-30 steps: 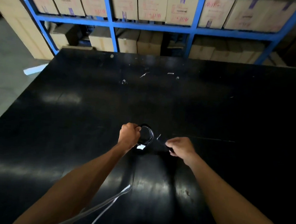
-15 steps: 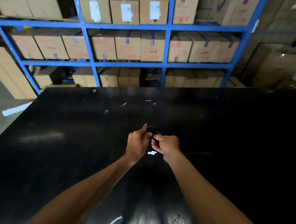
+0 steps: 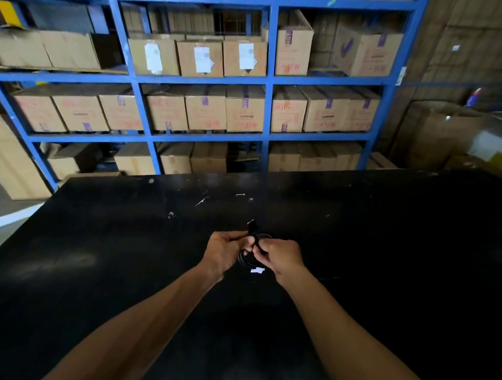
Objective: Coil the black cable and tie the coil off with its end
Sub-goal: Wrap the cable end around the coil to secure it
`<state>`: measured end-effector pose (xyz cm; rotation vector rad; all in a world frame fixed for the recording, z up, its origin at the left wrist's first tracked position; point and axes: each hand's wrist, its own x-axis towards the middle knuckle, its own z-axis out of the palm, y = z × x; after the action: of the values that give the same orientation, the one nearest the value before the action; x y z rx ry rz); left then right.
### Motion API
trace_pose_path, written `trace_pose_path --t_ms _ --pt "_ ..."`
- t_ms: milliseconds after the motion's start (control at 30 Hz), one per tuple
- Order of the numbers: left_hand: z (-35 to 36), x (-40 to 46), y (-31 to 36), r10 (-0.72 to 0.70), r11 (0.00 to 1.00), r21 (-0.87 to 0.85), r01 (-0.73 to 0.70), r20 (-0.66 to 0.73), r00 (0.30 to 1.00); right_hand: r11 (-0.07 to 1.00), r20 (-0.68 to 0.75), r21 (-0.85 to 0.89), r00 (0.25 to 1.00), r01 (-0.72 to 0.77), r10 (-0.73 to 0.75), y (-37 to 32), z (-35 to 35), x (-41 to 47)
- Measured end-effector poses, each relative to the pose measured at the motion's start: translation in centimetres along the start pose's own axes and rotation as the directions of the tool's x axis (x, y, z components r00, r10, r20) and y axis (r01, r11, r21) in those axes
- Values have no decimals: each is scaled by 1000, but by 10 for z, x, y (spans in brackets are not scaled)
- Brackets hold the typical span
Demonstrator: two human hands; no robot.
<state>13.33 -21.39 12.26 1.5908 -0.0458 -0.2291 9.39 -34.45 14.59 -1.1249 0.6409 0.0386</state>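
black cable coiled, end up — both hands

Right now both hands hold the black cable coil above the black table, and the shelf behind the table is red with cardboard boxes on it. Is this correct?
Not quite. The head view shows the shelf is blue, not red. The rest stands: the left hand and right hand both hold the black cable coil above the black table, and cardboard boxes sit on the shelf.
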Motion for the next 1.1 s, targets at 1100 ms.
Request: trace_pose_path --t_ms 1100 --pt "6 -1 32 -37 970 241 -15 209 977 -647 872 -441 468 621 -145 -72 -35 -4"
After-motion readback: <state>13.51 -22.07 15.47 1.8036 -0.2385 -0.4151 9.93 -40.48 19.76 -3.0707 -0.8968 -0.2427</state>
